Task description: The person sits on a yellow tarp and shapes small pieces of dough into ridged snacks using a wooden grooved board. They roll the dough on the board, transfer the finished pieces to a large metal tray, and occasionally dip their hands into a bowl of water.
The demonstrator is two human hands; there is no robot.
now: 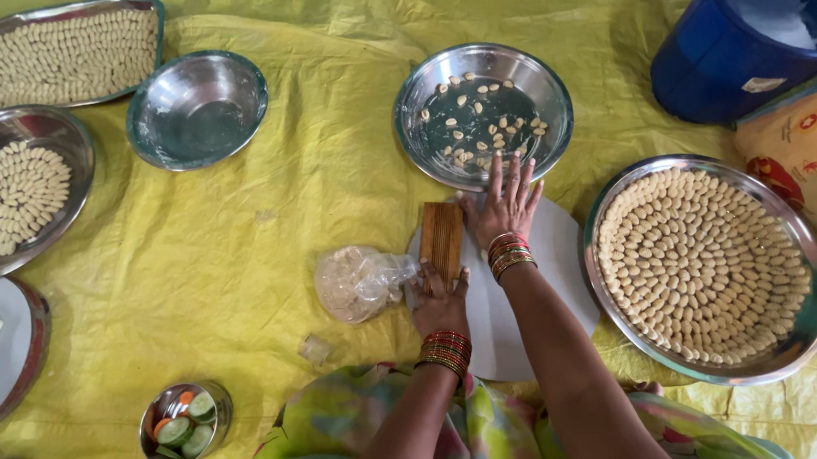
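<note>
A small ridged wooden board (442, 237) lies on a round white plate (564, 257) in front of me. My left hand (438, 299) rests on the board's near end, fingers curled on it. My right hand (502, 202) lies flat, fingers spread, just right of the board at the rim of a steel plate (420, 114) holding scattered small shaped dough pieces. A clear plastic bag with dough (355, 283) sits left of the board.
A large steel plate (812, 311) packed with shaped pieces is at right, a blue container (741, 43) behind it. At left are an empty steel bowl (197, 108), two filled trays (61, 54) (77, 152) and a small bowl of cucumber slices (184, 424). Yellow sheet underneath.
</note>
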